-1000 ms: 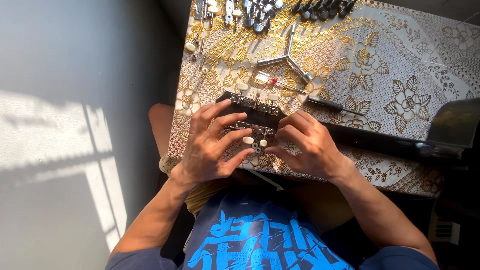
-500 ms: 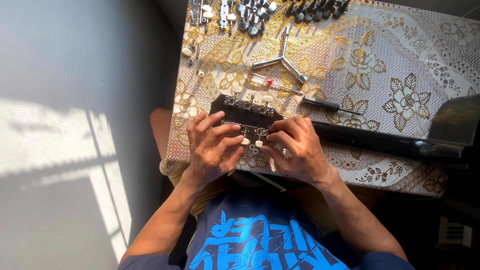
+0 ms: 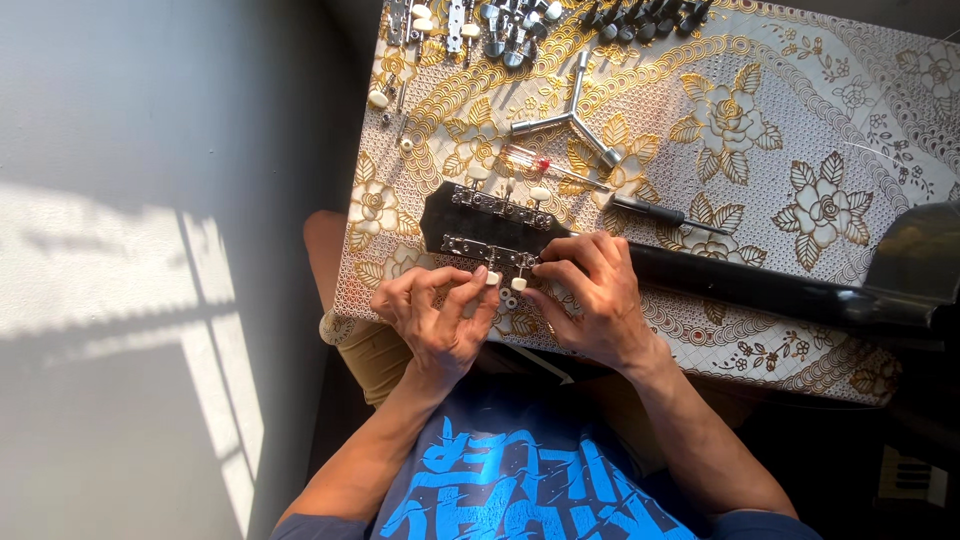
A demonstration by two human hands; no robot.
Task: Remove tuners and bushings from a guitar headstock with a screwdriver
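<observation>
A black guitar headstock (image 3: 455, 222) lies on the gold-patterned tablecloth (image 3: 760, 130), its neck (image 3: 760, 285) running off to the right. Metal tuner strips with white knobs line both of its long edges. My left hand (image 3: 440, 315) pinches a white tuner knob (image 3: 492, 277) on the near edge between thumb and forefinger. My right hand (image 3: 590, 295) rests over the headstock where it meets the neck, its fingertips at the neighbouring white knob (image 3: 519, 284).
A three-armed metal socket wrench (image 3: 570, 118), a clear-handled screwdriver (image 3: 545, 166) and a black-handled screwdriver (image 3: 650, 211) lie beyond the headstock. Several loose tuner sets line the far table edge (image 3: 520, 20). My knee (image 3: 325, 240) shows at the left, beside the pale wall.
My left hand has slid off the headstock toward me and now pinches one knob. My right hand shifted slightly right. The headstock's left end is uncovered.
</observation>
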